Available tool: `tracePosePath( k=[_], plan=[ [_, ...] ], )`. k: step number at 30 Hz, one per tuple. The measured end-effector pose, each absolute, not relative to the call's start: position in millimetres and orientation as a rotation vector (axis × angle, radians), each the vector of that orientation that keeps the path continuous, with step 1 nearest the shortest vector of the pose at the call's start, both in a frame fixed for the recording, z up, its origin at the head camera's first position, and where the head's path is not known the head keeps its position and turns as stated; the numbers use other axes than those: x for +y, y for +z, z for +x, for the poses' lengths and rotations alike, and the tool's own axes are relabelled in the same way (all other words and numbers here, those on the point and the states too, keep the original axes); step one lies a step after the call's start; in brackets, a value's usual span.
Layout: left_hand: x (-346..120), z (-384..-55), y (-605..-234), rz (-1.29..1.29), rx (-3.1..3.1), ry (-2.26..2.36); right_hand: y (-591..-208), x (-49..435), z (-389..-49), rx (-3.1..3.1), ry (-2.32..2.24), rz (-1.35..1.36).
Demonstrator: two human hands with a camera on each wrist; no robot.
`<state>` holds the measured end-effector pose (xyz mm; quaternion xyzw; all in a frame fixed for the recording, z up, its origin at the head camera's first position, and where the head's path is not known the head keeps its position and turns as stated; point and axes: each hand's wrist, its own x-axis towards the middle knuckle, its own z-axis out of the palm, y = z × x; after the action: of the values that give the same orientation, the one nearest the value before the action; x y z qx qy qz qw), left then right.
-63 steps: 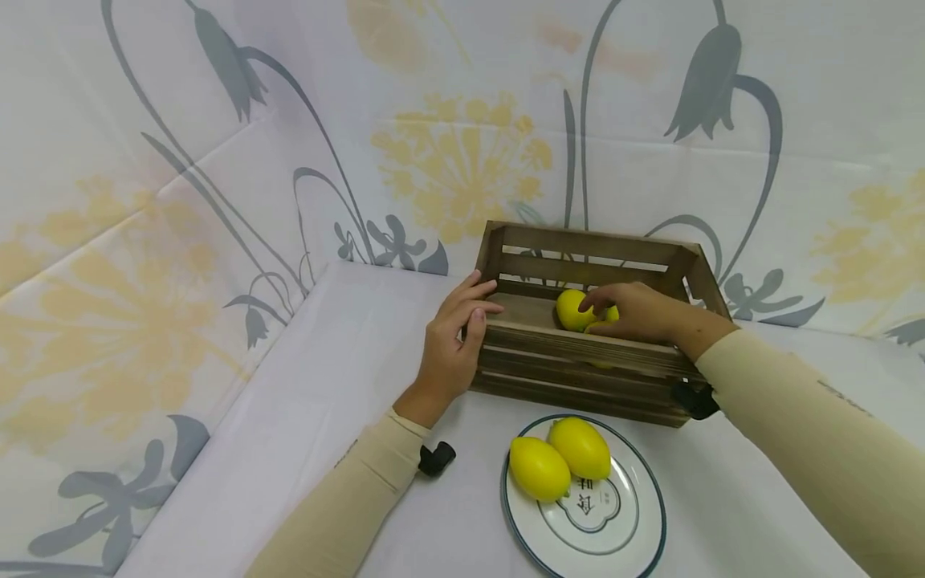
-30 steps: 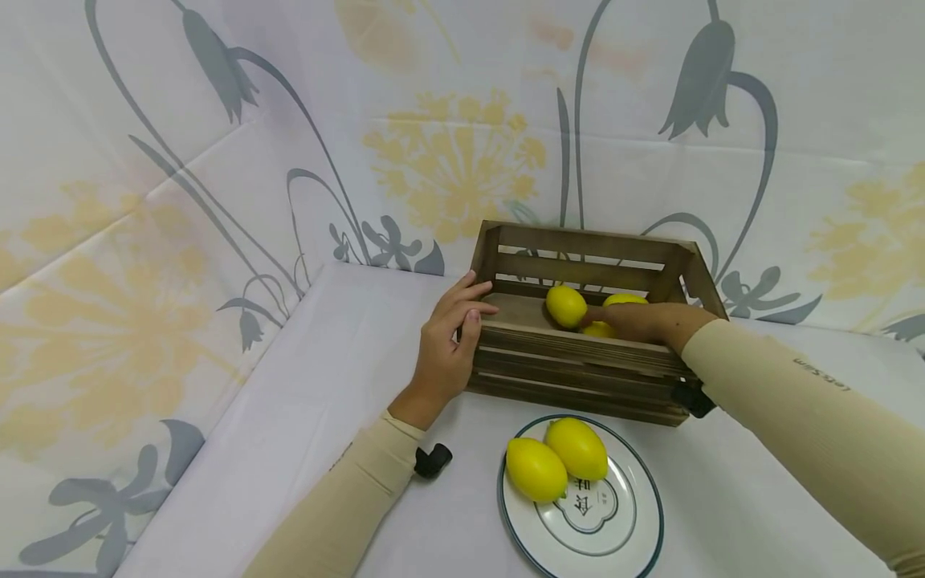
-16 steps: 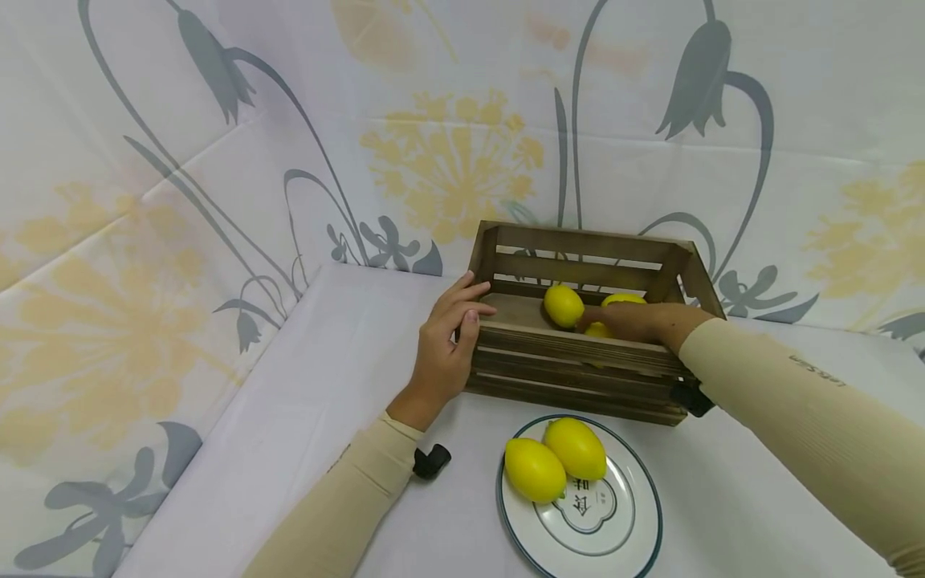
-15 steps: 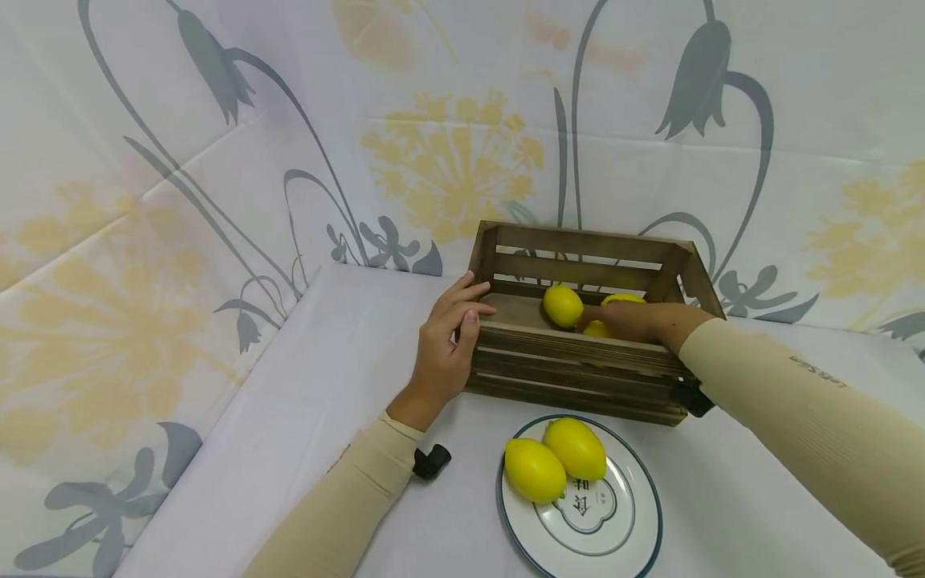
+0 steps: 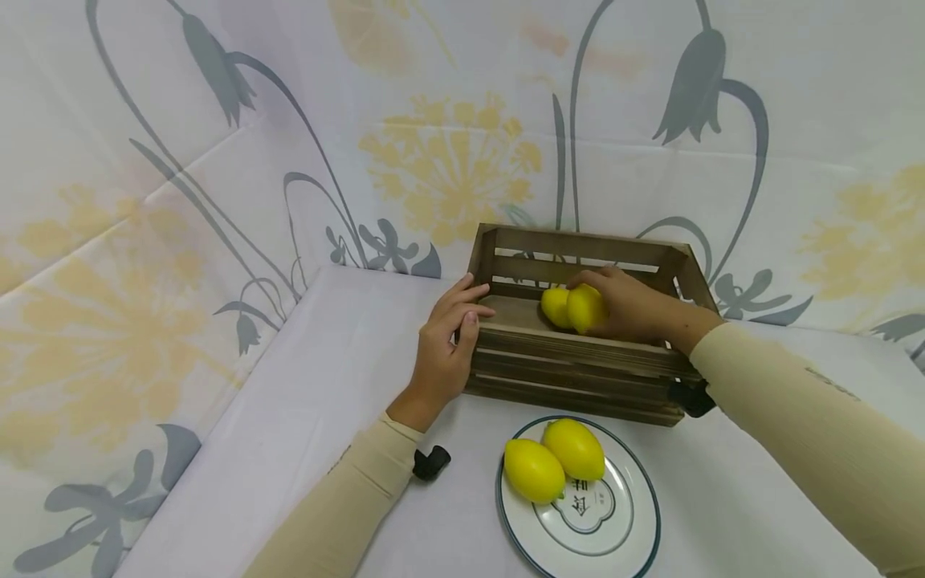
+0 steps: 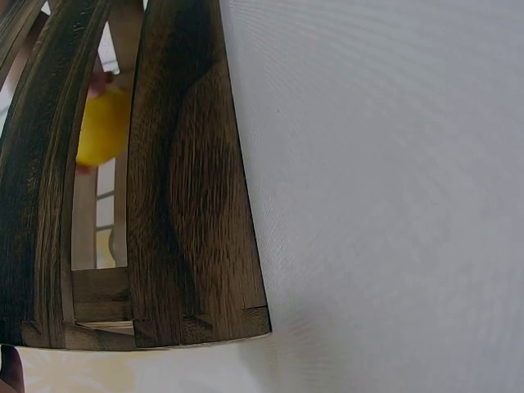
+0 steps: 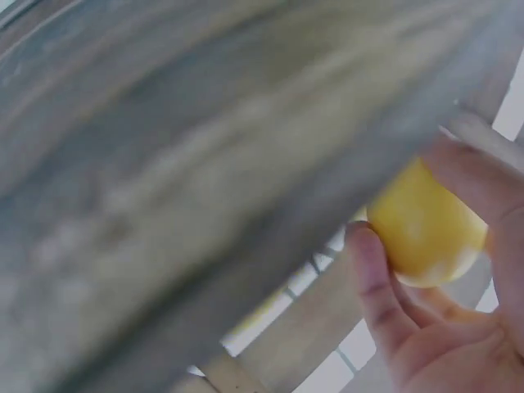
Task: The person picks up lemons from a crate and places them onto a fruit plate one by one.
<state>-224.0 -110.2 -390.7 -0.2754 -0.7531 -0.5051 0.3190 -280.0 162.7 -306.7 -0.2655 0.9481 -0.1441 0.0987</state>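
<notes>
Inside the brown slatted wooden crate (image 5: 578, 377), my right hand (image 5: 636, 309) grips a yellow lemon (image 5: 586, 309) between thumb and fingers. The right wrist view shows the same lemon (image 7: 426, 233) held by the fingers, with a blurred crate slat in front. Just left of it in the crate is another lemon (image 5: 554, 307), partly covered. My left hand (image 5: 448, 345) rests on the crate's left end, fingers spread over the rim. Through the slats in the left wrist view, a lemon (image 6: 105, 127) shows with fingertips at it.
In front of the crate, a white plate (image 5: 621, 530) with a blue rim bears two lemons (image 5: 535, 471) side by side. A white cloth (image 5: 347, 353) covers the table. Behind the crate stands a flower-printed cloth backdrop (image 5: 462, 160).
My right hand reached down among the lemons in the crate, then took hold of one and raised it towards the rim. The left hand has stayed on the crate.
</notes>
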Motion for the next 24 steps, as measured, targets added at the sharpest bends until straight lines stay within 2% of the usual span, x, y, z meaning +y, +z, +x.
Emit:
tracePosePath(
  k=[7, 24],
  plan=[
    [-109, -224, -392, -0.726, -1.974, -1.330, -290, 163, -272, 2.871, -0.586, -0.790],
    [-111, -223, -391, -0.723, -1.976, -1.330, -277, 155, -245, 3.093, -0.712, -1.076]
  ],
)
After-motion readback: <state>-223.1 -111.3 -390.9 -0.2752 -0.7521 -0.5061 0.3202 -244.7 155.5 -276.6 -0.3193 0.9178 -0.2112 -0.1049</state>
